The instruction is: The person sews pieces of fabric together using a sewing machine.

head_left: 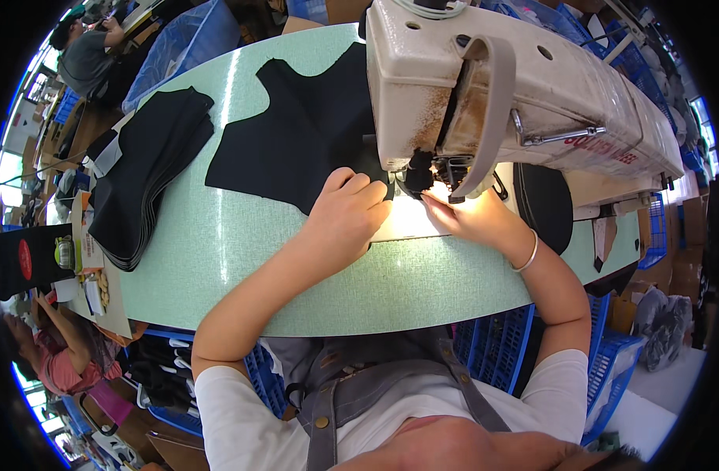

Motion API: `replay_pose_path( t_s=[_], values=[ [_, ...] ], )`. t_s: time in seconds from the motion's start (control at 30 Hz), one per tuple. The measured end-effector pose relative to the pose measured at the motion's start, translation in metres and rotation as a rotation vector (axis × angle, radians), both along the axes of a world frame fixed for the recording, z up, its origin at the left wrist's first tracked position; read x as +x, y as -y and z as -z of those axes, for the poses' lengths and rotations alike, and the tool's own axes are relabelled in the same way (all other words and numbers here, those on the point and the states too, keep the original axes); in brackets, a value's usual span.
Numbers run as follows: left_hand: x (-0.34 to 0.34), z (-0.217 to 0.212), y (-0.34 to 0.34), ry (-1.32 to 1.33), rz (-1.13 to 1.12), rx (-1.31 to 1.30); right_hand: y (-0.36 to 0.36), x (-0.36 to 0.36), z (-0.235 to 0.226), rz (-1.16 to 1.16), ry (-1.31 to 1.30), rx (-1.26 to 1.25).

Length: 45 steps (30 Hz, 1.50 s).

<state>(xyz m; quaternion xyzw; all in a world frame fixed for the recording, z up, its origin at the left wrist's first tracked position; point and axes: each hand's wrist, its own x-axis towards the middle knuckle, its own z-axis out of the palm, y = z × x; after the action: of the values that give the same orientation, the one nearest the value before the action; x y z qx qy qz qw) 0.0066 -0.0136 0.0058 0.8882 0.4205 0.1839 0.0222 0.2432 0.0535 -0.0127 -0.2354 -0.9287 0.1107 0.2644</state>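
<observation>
Head view, looking down: a person sat at a pale green worktable (242,259) in front of a cream-coloured sewing machine (524,86) with rust stains near its needle end. A piece of black fabric (296,133) lay flat on the table, spreading away to the left of the machine, with its near corner drawn in under the machine's head. The left hand (347,216) rested palm down on that corner, fingers curled and close together, pressing the cloth to the table rather than gripping it. The fabric ran out from beneath those fingers toward the needle area, which was lit brightly from below the machine. The right hand (473,220) lay just beside the presser foot, fingers stretched flat and pointing left, their tips at the fabric's edge; whether they pinched it could not be told. A thin bangle (529,255) circled the right wrist. A stack of black fabric pieces (151,173) sat well apart at the table's left end.
</observation>
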Motion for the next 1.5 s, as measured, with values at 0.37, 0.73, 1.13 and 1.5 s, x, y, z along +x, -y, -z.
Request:
replay_pose_path(
  t_s=[0.37, 0.73, 1.13, 1.5],
  values=[
    [0.013, 0.022, -0.003, 0.141, -0.1, 0.114, 0.002, -0.005, 0.007, 0.037, 0.074, 0.06],
    [0.023, 0.029, 0.001, 0.128, -0.13, 0.273, 0.007, -0.014, 0.005, -0.041, 0.01, 0.176],
    [0.021, 0.025, 0.0, 0.051, -0.063, 0.346, 0.019, -0.02, -0.002, -0.005, 0.018, 0.148],
    [-0.011, -0.006, -0.011, 0.026, -0.062, 0.353, -0.021, 0.007, 0.004, 0.046, -0.059, 0.323]
  ],
)
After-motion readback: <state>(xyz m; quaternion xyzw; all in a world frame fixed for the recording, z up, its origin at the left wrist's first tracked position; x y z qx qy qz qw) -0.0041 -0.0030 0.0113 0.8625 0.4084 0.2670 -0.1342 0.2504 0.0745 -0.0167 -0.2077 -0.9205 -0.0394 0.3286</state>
